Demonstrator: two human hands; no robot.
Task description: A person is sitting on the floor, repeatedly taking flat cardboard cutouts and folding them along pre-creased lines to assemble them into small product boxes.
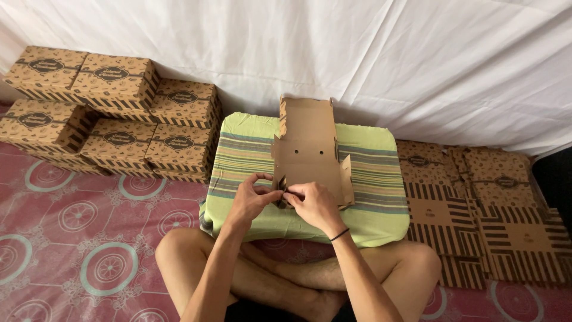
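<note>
Head view: a person sits cross-legged on a patterned pink floor [89, 238], facing a low cushion [381, 220] with a green and striped cover. A half-folded brown box [310, 158] lies open on the cushion, its lid flap pointing away toward the white sheet [417, 65] behind.

The left hand [250, 200] and right hand [313, 203] meet at the box's near left corner. Both are closed in a pinch on a small side flap there, fingertips nearly touching each other. The right wrist wears a thin dark band [339, 235]. How far the flap is tucked in cannot be told; the fingers hide it.

To the left, folded boxes [119, 113] stand stacked in two layers against the sheet. To the right, flat blanks [482, 209] lie spread and overlapping on the floor, touching the cushion's edge.

Risks, as a judgement: the cushion is soft, so pressing down on the corner could let the base sag and the flap miss its slot or crease off its score line. Pinching hard on thin card may tear the tab. The far walls stand loose and could fall flat if the box is tugged toward the knees.
</note>
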